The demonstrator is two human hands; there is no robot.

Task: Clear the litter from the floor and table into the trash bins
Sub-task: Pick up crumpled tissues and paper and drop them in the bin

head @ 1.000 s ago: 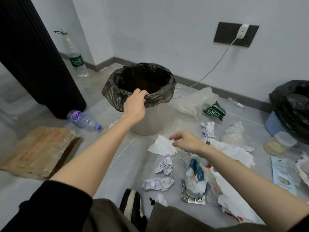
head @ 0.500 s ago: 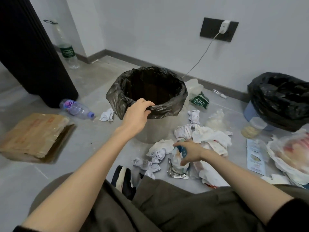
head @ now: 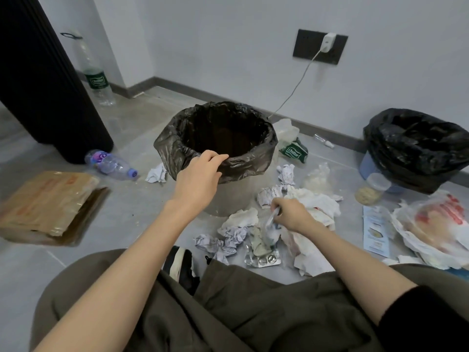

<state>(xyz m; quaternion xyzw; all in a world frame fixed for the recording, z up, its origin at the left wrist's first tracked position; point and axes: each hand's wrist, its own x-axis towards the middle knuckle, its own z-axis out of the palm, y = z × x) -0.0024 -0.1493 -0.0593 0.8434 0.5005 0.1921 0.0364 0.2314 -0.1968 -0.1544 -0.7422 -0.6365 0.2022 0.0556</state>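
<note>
- The left hand (head: 200,174) clasps the near rim of the trash bin (head: 261,191). Its fingers curl over the folded edge of the dark liner (head: 167,148), with the fingertips just inside the opening.
- The right hand (head: 291,214) is low over the litter, right of the bin's base. Its thumb and fingertips are closed in a pinch on the top of a crinkled wrapper (head: 270,229), pale with blue print.
- The wrapper hangs down from the pinch, below and left of the knuckles. Its lower end seems to reach the pile, though motion blur hides whether it touches.
- Just beneath it lies a silver blister pack (head: 264,259). Crumpled paper balls (head: 228,237) lie to the left and a white tissue (head: 243,217) sits against the bin's foot.
- More crumpled white paper (head: 314,201) lies behind the right hand.
- A second bin (head: 416,148), lined in black, stands well apart at the right by the wall.
- A clear plastic bottle (head: 111,163) lies on its side left of the bin, near a flattened cardboard box (head: 45,201).
</note>
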